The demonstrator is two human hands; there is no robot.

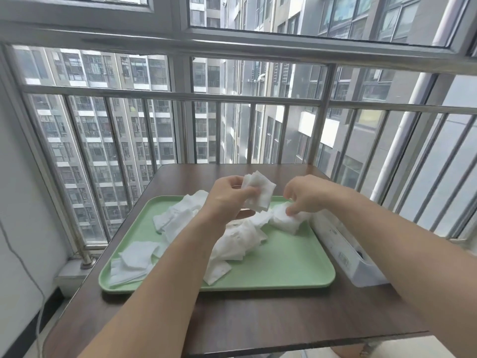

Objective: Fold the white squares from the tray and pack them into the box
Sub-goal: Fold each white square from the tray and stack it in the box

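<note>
Nearest you, the dark wooden table [258, 319] carries the green tray [296, 267], set square to your body so that both forearms reach over its near rim. Loose white squares [139, 257] lie unfolded on the tray, flat at the near left and heaped toward the middle; these are the stock not yet worked. The long pale box [346, 251] lies on the table just beside the tray's right rim, probably so that a finished bundle needs only a short sideways move; what it holds cannot be read. Farther out, your left hand [227, 200] curls round a held stack [259, 192] of squares, raised above the tray to keep collected pieces apart from the loose ones. Your right hand [307, 195] has its fingers bent down, the tips pinching the top of the far heap [286, 220] at the tray's far right, apparently to lift the next square. Beyond the table stands a metal railing [232, 99].
</note>
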